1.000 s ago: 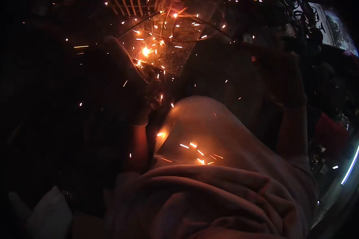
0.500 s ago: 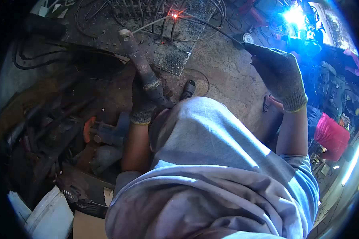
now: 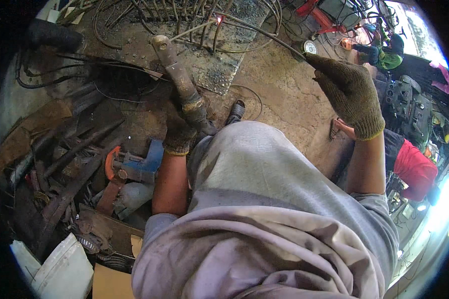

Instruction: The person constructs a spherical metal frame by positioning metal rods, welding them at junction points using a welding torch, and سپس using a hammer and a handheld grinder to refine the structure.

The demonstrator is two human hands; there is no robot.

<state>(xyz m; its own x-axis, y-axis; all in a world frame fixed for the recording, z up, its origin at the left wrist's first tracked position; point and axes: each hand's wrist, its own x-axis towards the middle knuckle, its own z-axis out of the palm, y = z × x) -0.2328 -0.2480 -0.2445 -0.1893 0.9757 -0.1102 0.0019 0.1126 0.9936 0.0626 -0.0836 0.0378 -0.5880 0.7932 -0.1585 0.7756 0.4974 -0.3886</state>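
Observation:
My left hand (image 3: 178,130), in a dark knit glove, is closed around a worn welding electrode holder (image 3: 175,72). A thin welding electrode (image 3: 193,30) runs from its head up to a small glowing spot (image 3: 219,19). My right hand (image 3: 348,92), in a brownish knit glove, pinches the near end of a dark metal rod (image 3: 269,35). That rod slopes up and left to the same glowing spot, beside several upright bent rods (image 3: 184,12). Whether the electrode tip touches the metal is too small to tell.
The rods stand on a spattered metal plate (image 3: 224,74). Scrap metal (image 3: 65,169) and a blue tool with an orange part (image 3: 139,162) lie at my left. At far right are a person in green (image 3: 390,59), a person in red (image 3: 415,169) and an engine-like block (image 3: 409,107).
The blinding blue-white arc at the upper right has gone out, and the room looks evenly lit. The glow at the electrode tip is smaller. My hands have barely moved.

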